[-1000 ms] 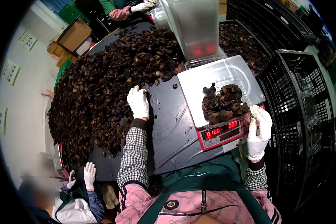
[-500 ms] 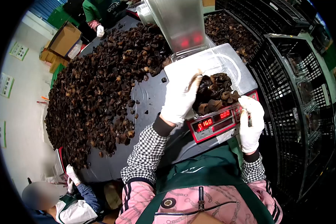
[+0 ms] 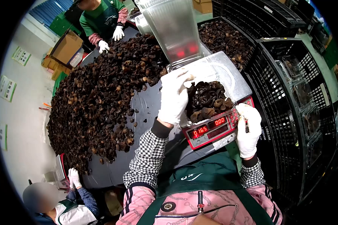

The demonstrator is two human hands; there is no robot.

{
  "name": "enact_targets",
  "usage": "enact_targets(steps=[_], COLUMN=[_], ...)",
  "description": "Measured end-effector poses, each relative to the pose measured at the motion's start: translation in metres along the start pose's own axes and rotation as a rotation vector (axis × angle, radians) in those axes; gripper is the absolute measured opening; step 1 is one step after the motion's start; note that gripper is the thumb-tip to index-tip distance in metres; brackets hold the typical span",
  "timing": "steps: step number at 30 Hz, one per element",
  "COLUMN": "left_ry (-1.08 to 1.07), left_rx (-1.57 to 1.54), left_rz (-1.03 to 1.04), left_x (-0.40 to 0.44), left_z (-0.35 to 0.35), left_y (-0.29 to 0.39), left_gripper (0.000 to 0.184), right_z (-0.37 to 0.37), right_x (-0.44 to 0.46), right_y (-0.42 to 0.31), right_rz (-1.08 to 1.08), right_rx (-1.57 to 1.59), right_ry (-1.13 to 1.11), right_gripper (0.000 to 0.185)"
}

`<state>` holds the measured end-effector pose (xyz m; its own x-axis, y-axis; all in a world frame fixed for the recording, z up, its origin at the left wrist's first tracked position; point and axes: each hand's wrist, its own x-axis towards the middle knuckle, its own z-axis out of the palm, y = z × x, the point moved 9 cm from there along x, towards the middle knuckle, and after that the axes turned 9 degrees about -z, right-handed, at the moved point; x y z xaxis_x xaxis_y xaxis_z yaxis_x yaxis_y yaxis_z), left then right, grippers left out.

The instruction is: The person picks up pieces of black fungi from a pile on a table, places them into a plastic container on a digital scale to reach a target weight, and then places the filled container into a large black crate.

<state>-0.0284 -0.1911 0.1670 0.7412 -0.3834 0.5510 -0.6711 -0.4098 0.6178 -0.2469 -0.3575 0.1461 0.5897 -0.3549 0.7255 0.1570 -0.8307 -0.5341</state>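
A clear plastic tray (image 3: 184,120) of dark wood ear mushrooms (image 3: 209,99) sits on the metal pan of a red-framed digital scale (image 3: 207,132), whose lit displays read 0.165 and 0.00. My left hand (image 3: 174,96), white-gloved, reaches over the tray's left edge. Its fingers are stretched out beside the mushrooms, with no piece visible in them. Near the tray's right front corner and the keypad is my right hand (image 3: 249,129), also gloved. Its thumb and fingers are curled together, and whatever lies between them is too small to make out.
A large heap of wood ear mushrooms (image 3: 97,101) covers the dark table (image 3: 150,108) at left. Stacked clear trays (image 3: 171,28) stand behind the scale. Black crates (image 3: 289,97) line the right side. Two people work nearby, one at the far side (image 3: 103,18), another at lower left (image 3: 77,206).
The scale reading has risen from 0.160 to 0.165. My left hand's fingers have straightened at the tray's edge. The far co-worker now shows both hands, and the view has shifted slightly.
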Motion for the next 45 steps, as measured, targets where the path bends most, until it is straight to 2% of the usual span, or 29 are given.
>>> enact_targets(steps=[2,4,6,8,10,12,14,15,18,20,22,24,26,28,30,31,32,35,39,42,45], left_ry=[0.036,0.031,0.075,0.204,0.386,0.512,0.403,0.310,0.126,0.221,0.155,0.086,0.068,0.188,0.214,0.218,0.238,0.197,0.099,0.110,0.113], left_rx=[-0.030,-0.208,-0.298,-0.132,-0.009,-0.046,0.012,0.091,0.378,0.636,0.844,0.933,0.883,0.810,0.526,0.230,0.076,-0.095,0.059,0.413,0.245], left_rz=[0.002,-0.246,-0.387,-0.452,-0.518,-0.610,-0.672,-0.671,-0.434,-0.227,-0.218,-0.359,-0.453,-0.366,-0.347,-0.533,-0.550,-0.606,-0.578,-0.290,-0.174], left_x=[-0.004,-0.021,-0.042,-0.069,-0.097,-0.124,-0.135,-0.136,-0.128,-0.122,-0.111,-0.111,-0.108,-0.106,-0.106,-0.108,-0.108,-0.111,-0.121,-0.096,-0.051], left_z=[-0.022,-0.037,-0.066,-0.114,-0.166,-0.200,-0.203,-0.191,-0.145,-0.132,-0.119,-0.114,-0.120,-0.128,-0.132,-0.131,-0.129,-0.116,-0.102,-0.090,-0.069], left_y=[-0.014,-0.063,-0.099,-0.125,-0.151,-0.182,-0.201,-0.209,-0.216,-0.216,-0.230,-0.255,-0.262,-0.241,-0.224,-0.225,-0.207,-0.172,-0.181,-0.150,-0.113], left_gripper=[0.039,0.038,0.039,0.028,0.026,0.025,0.024,0.023,0.021,0.022,0.020,0.019,0.017,0.016,0.019,0.022,0.020,0.022,0.026,0.030,0.031], right_z=[-0.002,-0.005,-0.009,-0.012,-0.016,-0.016,-0.014,-0.011,-0.005,0.000,-0.004,-0.009,-0.014,-0.017,-0.018,-0.015,-0.013,-0.008,-0.007,-0.005,0.002], right_x=[0.001,0.002,-0.003,-0.010,-0.013,-0.017,-0.016,-0.015,-0.007,-0.004,-0.004,-0.003,-0.008,-0.009,-0.010,-0.009,-0.010,-0.007,-0.007,-0.009,-0.010], right_y=[0.000,-0.002,0.008,0.019,0.026,0.034,0.038,0.038,0.025,0.013,0.005,-0.001,0.005,0.006,0.008,0.009,0.010,0.008,0.007,0.010,0.015], right_rz=[0.003,-0.002,0.014,0.106,0.133,0.149,0.156,0.164,0.172,0.167,0.153,0.115,0.129,0.135,0.125,0.134,0.168,0.143,0.126,0.107,0.187], right_rx=[-0.010,-0.026,-0.020,0.023,0.025,0.032,0.015,0.048,0.117,0.131,0.094,0.044,0.031,0.025,0.008,0.008,0.047,0.076,0.068,0.025,0.117], right_ry=[0.009,0.014,0.001,0.045,0.062,0.082,0.084,0.094,0.116,0.112,0.089,0.084,0.087,0.097,0.089,0.073,0.086,0.100,0.090,0.067,0.058], right_gripper=[0.036,0.035,0.034,0.032,0.033,0.033,0.033,0.033,0.034,0.034,0.034,0.035,0.035,0.034,0.033,0.033,0.032,0.031,0.030,0.031,0.034])
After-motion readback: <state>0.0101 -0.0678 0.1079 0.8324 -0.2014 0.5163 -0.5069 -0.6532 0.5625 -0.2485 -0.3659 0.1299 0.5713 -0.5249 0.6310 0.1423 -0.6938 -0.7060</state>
